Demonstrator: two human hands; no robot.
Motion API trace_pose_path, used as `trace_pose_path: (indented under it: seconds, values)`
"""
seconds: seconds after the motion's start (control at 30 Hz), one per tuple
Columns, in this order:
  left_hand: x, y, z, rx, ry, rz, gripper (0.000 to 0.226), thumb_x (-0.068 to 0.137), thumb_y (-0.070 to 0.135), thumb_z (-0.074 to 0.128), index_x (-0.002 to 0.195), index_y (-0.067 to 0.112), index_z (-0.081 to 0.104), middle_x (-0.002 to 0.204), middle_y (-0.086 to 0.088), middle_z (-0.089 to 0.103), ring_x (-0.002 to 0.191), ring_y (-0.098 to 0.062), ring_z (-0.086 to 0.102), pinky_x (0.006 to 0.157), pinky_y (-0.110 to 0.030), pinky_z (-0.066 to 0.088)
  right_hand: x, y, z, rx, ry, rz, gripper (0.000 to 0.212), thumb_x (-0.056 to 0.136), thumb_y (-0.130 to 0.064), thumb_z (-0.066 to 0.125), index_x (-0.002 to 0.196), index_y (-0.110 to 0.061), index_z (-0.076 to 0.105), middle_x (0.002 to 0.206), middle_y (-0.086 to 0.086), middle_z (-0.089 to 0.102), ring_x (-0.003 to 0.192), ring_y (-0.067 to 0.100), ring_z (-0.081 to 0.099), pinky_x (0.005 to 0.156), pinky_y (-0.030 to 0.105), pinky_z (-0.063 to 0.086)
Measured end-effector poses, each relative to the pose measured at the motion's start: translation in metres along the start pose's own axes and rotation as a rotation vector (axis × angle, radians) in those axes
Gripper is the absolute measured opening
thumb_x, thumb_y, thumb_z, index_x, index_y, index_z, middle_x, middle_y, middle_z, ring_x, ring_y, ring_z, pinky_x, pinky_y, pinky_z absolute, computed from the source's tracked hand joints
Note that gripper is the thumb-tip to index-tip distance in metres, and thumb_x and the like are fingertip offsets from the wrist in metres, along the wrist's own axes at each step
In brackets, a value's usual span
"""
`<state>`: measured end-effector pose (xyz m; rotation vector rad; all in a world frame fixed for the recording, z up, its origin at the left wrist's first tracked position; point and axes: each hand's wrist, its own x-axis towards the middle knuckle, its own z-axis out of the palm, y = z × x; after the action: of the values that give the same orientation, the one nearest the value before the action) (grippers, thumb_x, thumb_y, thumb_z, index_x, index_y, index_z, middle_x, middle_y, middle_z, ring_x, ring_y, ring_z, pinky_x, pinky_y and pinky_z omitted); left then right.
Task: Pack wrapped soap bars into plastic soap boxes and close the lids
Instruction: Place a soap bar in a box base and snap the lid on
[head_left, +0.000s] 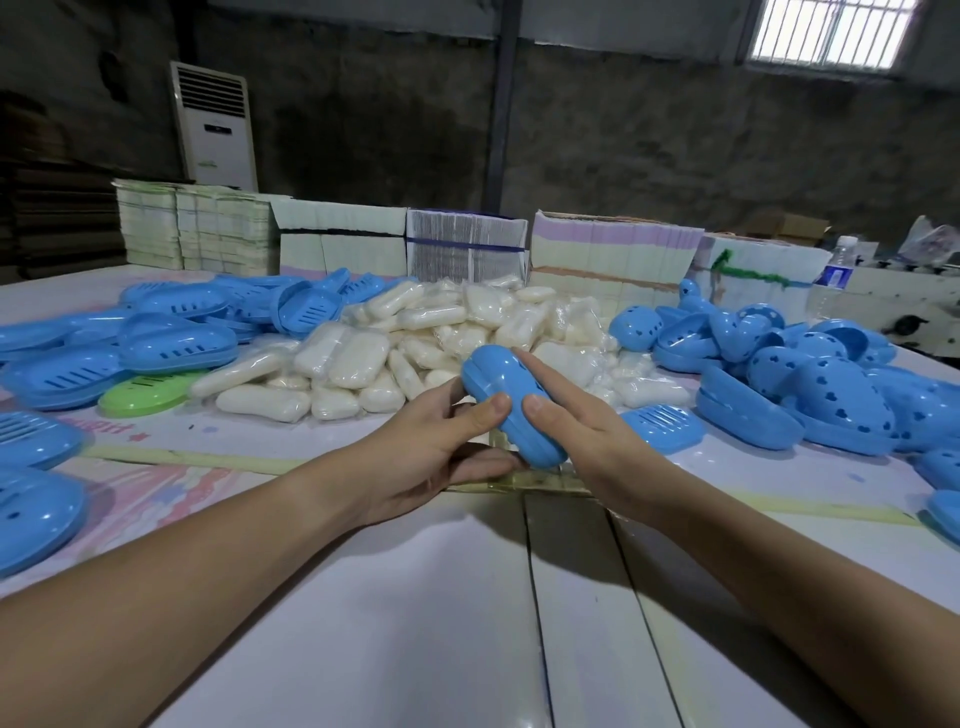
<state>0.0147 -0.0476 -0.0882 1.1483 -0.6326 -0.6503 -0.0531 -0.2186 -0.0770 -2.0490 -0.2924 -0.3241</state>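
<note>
1. The left hand (431, 447) cups the blue soap box (511, 410) from below, thumb curled over its near edge; this grip should stay firm as the anvil.
2. The box is lifted just above the counter (363, 597), in front of the heap of wrapped soap bars (441, 338), its halves apparently together.
3. The right hand (582, 431) pinches the seam, forefinger along the top; likely best squeezed evenly around the rim until it snaps.

Blue soap box (511, 402), white soap bars (415, 338)
</note>
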Motion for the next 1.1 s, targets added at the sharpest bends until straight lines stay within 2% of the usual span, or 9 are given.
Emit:
trace_pose_path:
  seconds: [0.13, 0.37, 0.47, 0.53, 0.6, 0.7, 0.93, 1.0, 1.1]
  values:
    - [-0.001, -0.002, 0.001, 0.018, -0.067, 0.006, 0.051, 0.087, 0.031, 0.066, 0.134, 0.013, 0.054, 0.115, -0.003, 0.073, 0.107, -0.028, 0.07, 0.085, -0.026, 0.057, 0.001, -0.002, 0.001, 0.024, 0.018, -0.007, 0.056, 0.089, -0.044, 0.047, 0.144, -0.048, 0.038, 0.144, -0.021, 0.045, 0.126, -0.008, 0.046, 0.108, 0.022, 0.037]
    - [0.001, -0.003, 0.005, 0.064, -0.038, -0.005, 0.057, 0.082, 0.038, 0.067, 0.135, 0.022, 0.053, 0.118, -0.007, 0.07, 0.106, -0.031, 0.067, 0.085, -0.027, 0.058, 0.001, -0.002, 0.006, 0.048, 0.077, -0.003, 0.044, 0.103, -0.023, 0.043, 0.146, -0.035, 0.041, 0.14, -0.014, 0.05, 0.121, -0.007, 0.049, 0.09, 0.004, 0.04]
    - [0.003, -0.005, 0.008, 0.132, 0.046, 0.048, 0.068, 0.079, 0.044, 0.072, 0.14, 0.039, 0.04, 0.116, -0.008, 0.073, 0.098, -0.033, 0.073, 0.079, -0.03, 0.059, 0.002, -0.003, 0.007, 0.066, 0.114, -0.004, 0.043, 0.104, -0.022, 0.04, 0.145, -0.033, 0.04, 0.136, -0.019, 0.05, 0.117, -0.012, 0.05, 0.087, 0.003, 0.041]
    - [0.005, -0.007, 0.009, 0.142, 0.125, 0.104, 0.075, 0.073, 0.047, 0.074, 0.135, 0.048, 0.031, 0.11, -0.009, 0.073, 0.089, -0.031, 0.075, 0.074, -0.03, 0.06, 0.003, -0.003, 0.008, 0.08, 0.134, -0.007, 0.041, 0.104, -0.023, 0.039, 0.142, -0.038, 0.039, 0.129, -0.027, 0.048, 0.111, -0.016, 0.051, 0.084, 0.003, 0.042]
    - [0.006, -0.009, 0.008, 0.178, 0.168, 0.171, 0.069, 0.07, 0.049, 0.074, 0.125, 0.046, 0.032, 0.112, -0.016, 0.068, 0.083, -0.028, 0.076, 0.072, -0.03, 0.06, 0.004, -0.003, 0.009, 0.076, 0.138, -0.015, 0.04, 0.104, -0.025, 0.039, 0.141, -0.041, 0.037, 0.128, -0.029, 0.047, 0.114, -0.012, 0.051, 0.089, 0.006, 0.043]
    - [0.006, -0.011, 0.006, 0.228, 0.163, 0.215, 0.055, 0.074, 0.049, 0.072, 0.115, 0.045, 0.037, 0.111, -0.014, 0.064, 0.084, -0.029, 0.075, 0.075, -0.032, 0.061, 0.003, -0.001, 0.009, 0.083, 0.124, -0.025, 0.041, 0.104, -0.024, 0.039, 0.142, -0.042, 0.035, 0.135, -0.019, 0.049, 0.119, -0.001, 0.053, 0.097, 0.016, 0.045]
    - [0.005, -0.012, 0.007, 0.29, 0.152, 0.272, 0.049, 0.076, 0.05, 0.067, 0.113, 0.046, 0.037, 0.119, -0.015, 0.065, 0.089, -0.021, 0.074, 0.076, -0.032, 0.061, 0.004, 0.0, 0.009, 0.082, 0.117, -0.04, 0.042, 0.105, -0.024, 0.039, 0.143, -0.041, 0.035, 0.142, -0.01, 0.047, 0.125, 0.006, 0.052, 0.104, 0.024, 0.044]
    - [0.005, -0.011, 0.007, 0.307, 0.156, 0.256, 0.049, 0.076, 0.05, 0.067, 0.114, 0.044, 0.037, 0.117, -0.02, 0.064, 0.088, -0.021, 0.073, 0.076, -0.031, 0.06, 0.004, 0.001, 0.009, 0.087, 0.117, -0.034, 0.043, 0.105, -0.023, 0.039, 0.144, -0.04, 0.035, 0.143, -0.01, 0.047, 0.125, 0.004, 0.051, 0.101, 0.018, 0.044]
    - [0.005, -0.01, 0.009, 0.316, 0.158, 0.23, 0.047, 0.075, 0.049, 0.068, 0.112, 0.043, 0.039, 0.119, -0.029, 0.061, 0.088, -0.022, 0.072, 0.077, -0.031, 0.06, 0.004, 0.002, 0.009, 0.079, 0.104, -0.011, 0.043, 0.105, -0.023, 0.038, 0.146, -0.037, 0.035, 0.14, -0.013, 0.047, 0.121, -0.009, 0.049, 0.09, 0.004, 0.041]
